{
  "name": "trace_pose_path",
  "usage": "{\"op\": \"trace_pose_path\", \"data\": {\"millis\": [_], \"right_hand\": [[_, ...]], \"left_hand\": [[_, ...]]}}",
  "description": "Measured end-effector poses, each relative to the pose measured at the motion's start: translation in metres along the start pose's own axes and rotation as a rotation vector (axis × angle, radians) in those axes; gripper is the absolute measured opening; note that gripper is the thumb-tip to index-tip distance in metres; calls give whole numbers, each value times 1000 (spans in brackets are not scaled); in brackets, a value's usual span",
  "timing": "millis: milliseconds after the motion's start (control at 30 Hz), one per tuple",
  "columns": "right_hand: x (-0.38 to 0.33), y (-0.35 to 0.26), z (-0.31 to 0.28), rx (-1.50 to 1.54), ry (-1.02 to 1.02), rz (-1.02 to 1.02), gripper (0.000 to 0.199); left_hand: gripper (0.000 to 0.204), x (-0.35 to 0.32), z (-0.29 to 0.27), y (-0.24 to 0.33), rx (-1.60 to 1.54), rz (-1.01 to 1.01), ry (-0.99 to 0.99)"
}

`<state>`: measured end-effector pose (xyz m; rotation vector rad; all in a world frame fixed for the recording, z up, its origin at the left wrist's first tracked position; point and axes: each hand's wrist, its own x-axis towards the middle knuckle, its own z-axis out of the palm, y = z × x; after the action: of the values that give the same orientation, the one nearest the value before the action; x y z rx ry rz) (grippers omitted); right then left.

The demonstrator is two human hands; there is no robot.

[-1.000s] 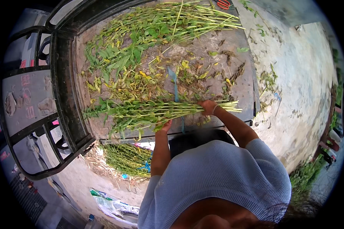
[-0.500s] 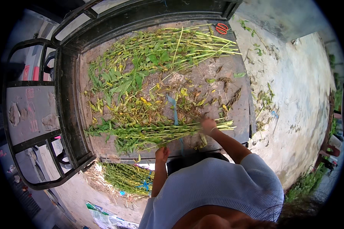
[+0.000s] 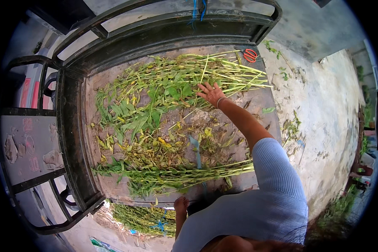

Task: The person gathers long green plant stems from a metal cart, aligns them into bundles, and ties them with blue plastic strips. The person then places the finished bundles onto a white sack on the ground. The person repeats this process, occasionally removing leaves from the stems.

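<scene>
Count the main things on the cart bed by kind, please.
Piles of green stalks: 2 (far pile, near bundle)
Orange-handled scissors: 1
Blue strap: 1
Total: 4

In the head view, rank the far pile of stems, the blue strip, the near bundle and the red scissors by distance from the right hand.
From the right hand:
1. Far pile of stems, under it.
2. Red scissors, upper right.
3. Blue strip, bed centre.
4. Near bundle, front edge.

Head camera looks steeply down over the cart bed (image 3: 92, 126).
</scene>
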<state>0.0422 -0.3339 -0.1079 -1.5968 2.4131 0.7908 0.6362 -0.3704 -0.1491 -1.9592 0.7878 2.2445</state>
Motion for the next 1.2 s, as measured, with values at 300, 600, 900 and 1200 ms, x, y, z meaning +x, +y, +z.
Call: {"op": "trace_pose_path", "data": {"millis": [300, 600, 900, 1200], "right_hand": [[2, -42, 38, 358, -135, 402, 51], [-82, -39, 26, 519, 90, 280, 18], [-250, 52, -89, 1715, 731, 272, 29], [-448, -5, -85, 2266, 100, -75, 27]], "left_hand": [[20, 11, -15, -26, -21, 11, -105], [15, -2, -9, -34, 600, 559, -252], [15, -120, 45, -42, 139, 395, 11], [27, -285, 215, -19, 1110, 1759, -27]]}}
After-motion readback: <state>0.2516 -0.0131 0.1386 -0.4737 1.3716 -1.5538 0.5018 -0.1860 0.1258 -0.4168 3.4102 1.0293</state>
